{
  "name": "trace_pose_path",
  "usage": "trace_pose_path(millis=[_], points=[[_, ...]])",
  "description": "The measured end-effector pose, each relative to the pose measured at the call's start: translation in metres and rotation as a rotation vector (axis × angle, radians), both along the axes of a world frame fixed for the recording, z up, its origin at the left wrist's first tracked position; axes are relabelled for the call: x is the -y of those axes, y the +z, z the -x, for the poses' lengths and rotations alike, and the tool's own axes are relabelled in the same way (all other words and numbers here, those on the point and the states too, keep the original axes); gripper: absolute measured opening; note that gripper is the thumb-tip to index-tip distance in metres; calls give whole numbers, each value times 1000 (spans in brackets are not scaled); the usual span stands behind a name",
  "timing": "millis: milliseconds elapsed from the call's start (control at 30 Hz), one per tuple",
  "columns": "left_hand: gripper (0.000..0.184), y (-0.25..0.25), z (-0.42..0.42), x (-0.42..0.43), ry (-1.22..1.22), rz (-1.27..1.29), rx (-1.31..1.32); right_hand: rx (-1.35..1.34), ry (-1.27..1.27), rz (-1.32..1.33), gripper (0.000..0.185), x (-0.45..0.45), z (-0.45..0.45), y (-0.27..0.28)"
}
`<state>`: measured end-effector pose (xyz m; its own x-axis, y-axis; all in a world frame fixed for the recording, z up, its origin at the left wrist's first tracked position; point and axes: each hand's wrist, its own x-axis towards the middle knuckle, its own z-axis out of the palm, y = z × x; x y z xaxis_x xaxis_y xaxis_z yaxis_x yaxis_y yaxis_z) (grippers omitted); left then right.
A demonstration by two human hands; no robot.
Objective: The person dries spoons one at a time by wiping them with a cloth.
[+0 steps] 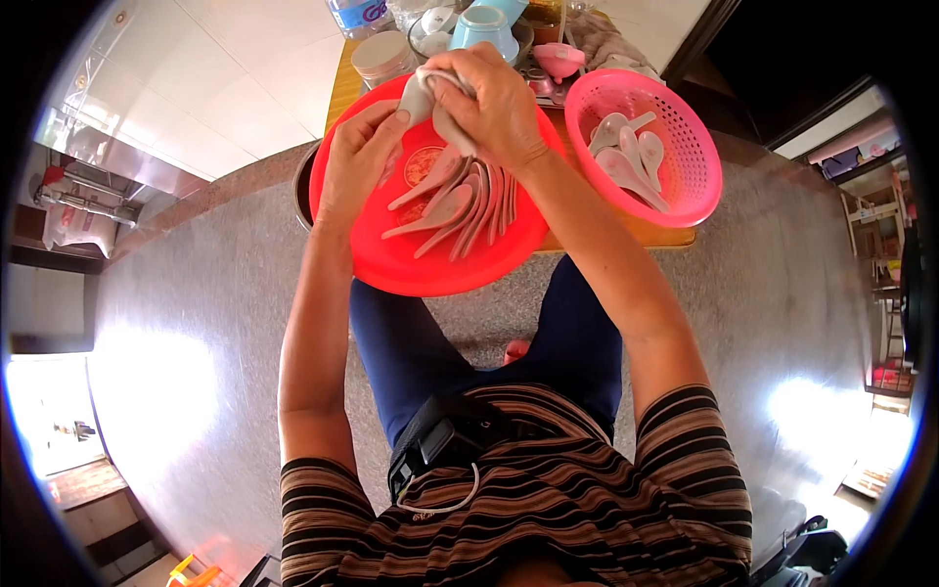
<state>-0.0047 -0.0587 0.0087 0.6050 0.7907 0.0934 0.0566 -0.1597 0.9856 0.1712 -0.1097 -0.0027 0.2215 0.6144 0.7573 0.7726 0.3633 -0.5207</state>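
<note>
High over the red basin (430, 279), the left hand (357, 161) had a pale spoon (415, 106) pinched between thumb and fingers, while the right hand (499, 108) was closed round a whitish cloth (452, 129) pressed up against it, and the two hands worked almost touching! That spoon looked light and stiff, probably ceramic, so likely slick if damp and apt to chip if it dropped; the handle seemed the safest place to pinch, with the cloth adding some grip at the other end. How much of the spoon the cloth covered, you could not tell. Just below the hands, more spoons (460, 210) lay fanned and overlapping in the basin, handles bunched so tightly that lifting one could well have nudged its neighbours. Off to the right of the right hand, a pink colander (688, 127) held a small loose heap of spoons (626, 166) on the wooden worktop (668, 238), the right forearm slanting between it and the basin. Beyond the hands, light-blue bowls (484, 37), a lidded jar (381, 57) and a pink funnel-like piece (559, 61) crowded the far side, hemming in the reach forward.
</note>
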Motion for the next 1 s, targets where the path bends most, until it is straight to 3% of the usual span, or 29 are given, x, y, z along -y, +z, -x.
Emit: trace_pose_path(millis=[167, 467, 533, 767, 833, 1000], points=[[28, 0, -1, 0, -10, -58, -29, -124, -81, 107, 22, -8, -6, -10], [25, 2, 0, -1, 37, 12, -9, 104, 153, 64, 21, 7, 14, 6], [24, 5, 0, 1, -50, 44, 11, 45, 34, 26, 23, 3, 8, 4], [21, 6, 2, 1, -78, 48, 60, -191, 40, 114, 23, -8, -9, -8], [20, 7, 2, 1, -45, 74, 40, -21, 140, 75, 23, 1, -3, 3], [18, -1, 1, -5, -62, 95, 72, 77, 228, 42, 25, 4, 9, 3]])
